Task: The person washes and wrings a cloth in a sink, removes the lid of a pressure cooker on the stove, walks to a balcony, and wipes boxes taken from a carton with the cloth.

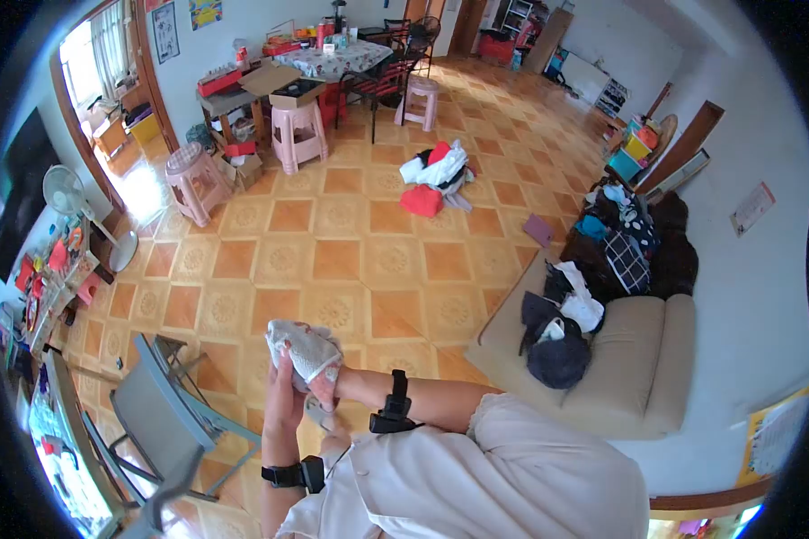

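Observation:
A crumpled light cloth (304, 349) with a small pattern and pinkish-red edging is held up in front of me. My left hand (285, 388) grips its left side from below, fingers closed against the fabric. From the right, my right forearm reaches to the same cloth, and my right hand (327, 384) is mostly covered by its folds. The cloth's exact kind cannot be made out. Black straps with small devices (393, 415) sit on both forearms. Below the hands, part of a foot in a slipper (317, 415) shows on the tiled floor.
A grey folding chair (157, 422) stands close on my left. Clothes (562, 337) lie on the beige sofa (634, 359) to the right, and a clothes pile (436, 180) rests on the floor ahead. Plastic stools (196, 184), a fan (85, 211) and a covered table (337, 59) stand farther off.

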`<state>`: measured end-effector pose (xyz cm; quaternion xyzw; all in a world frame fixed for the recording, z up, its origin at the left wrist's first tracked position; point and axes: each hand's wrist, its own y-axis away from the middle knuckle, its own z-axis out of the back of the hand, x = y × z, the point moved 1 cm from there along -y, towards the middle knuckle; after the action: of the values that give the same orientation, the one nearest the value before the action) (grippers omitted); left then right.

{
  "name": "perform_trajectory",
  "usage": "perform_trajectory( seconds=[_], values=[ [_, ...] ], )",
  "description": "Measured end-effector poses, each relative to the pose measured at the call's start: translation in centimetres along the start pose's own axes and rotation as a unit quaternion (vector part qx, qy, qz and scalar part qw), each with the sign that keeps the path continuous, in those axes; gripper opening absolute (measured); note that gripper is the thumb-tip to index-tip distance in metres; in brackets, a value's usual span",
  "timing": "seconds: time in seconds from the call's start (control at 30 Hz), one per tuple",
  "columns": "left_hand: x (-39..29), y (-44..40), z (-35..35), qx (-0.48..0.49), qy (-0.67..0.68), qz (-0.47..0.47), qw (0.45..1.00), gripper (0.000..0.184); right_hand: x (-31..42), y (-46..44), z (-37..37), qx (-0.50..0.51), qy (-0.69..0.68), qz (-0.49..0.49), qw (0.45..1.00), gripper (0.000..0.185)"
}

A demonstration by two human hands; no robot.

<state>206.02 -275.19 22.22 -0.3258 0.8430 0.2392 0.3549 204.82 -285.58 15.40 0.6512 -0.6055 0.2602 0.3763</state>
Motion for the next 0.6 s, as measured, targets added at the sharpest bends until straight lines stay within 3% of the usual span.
perform_trajectory(
  seconds=[0.1, 0.2, 0.23, 0.3, 0.33, 0.4, 0.47, 0.5, 0.53, 0.6],
  values=[
    [-5.8, -5.5, 4.9, -0.039, -0.059, 0.005, 0.997, 0.05, 3.4, -8.2, -3.9, -0.007, 0.04, 0.033, 0.999, 0.05],
    [-10.4, -10.5, 8.5, -0.041, -0.115, -0.023, 0.992, 0.04, 5.6, -14.8, -3.7, 0.044, 0.072, 0.006, 0.996, 0.053],
    [-12.0, -12.3, 9.5, -0.038, -0.113, -0.014, 0.993, 0.04, 5.7, -17.8, -2.4, 0.061, 0.149, 0.088, 0.983, 0.054],
    [-15.7, -15.3, 10.8, -0.088, -0.215, -0.041, 0.972, 0.031, 7.1, -21.8, -1.4, 0.072, 0.225, 0.164, 0.958, 0.056],
    [-16.6, -17.1, 12.4, -0.096, -0.167, -0.051, 0.98, 0.026, 8.6, -23.2, -0.7, 0.143, -0.027, 0.045, 0.988, 0.055],
    [-17.7, -19.3, 14.0, -0.101, -0.145, -0.068, 0.982, 0.026, 10.3, -24.4, 0.4, 0.206, -0.276, -0.075, 0.936, 0.056],
    [-19.6, -22.9, 15.0, -0.111, -0.12, -0.085, 0.983, 0.027, 11.3, -27.4, 3.3, 0.047, -0.053, -0.084, 0.994, 0.061],
    [-20.9, -24.7, 15.4, -0.106, -0.071, -0.071, 0.989, 0.028, 11.5, -29.2, 4.4, -0.034, 0.061, -0.088, 0.994, 0.063],
    [-22.1, -26.7, 15.6, -0.103, -0.021, -0.059, 0.993, 0.028, 11.7, -31.6, 5.2, -0.03, 0.062, -0.091, 0.993, 0.063],
    [-24.4, -30.9, 15.6, -0.085, -0.035, -0.055, 0.994, 0.028, 12.4, -36.2, 6.4, 0.007, -0.075, -0.128, 0.989, 0.06]
  ],
)
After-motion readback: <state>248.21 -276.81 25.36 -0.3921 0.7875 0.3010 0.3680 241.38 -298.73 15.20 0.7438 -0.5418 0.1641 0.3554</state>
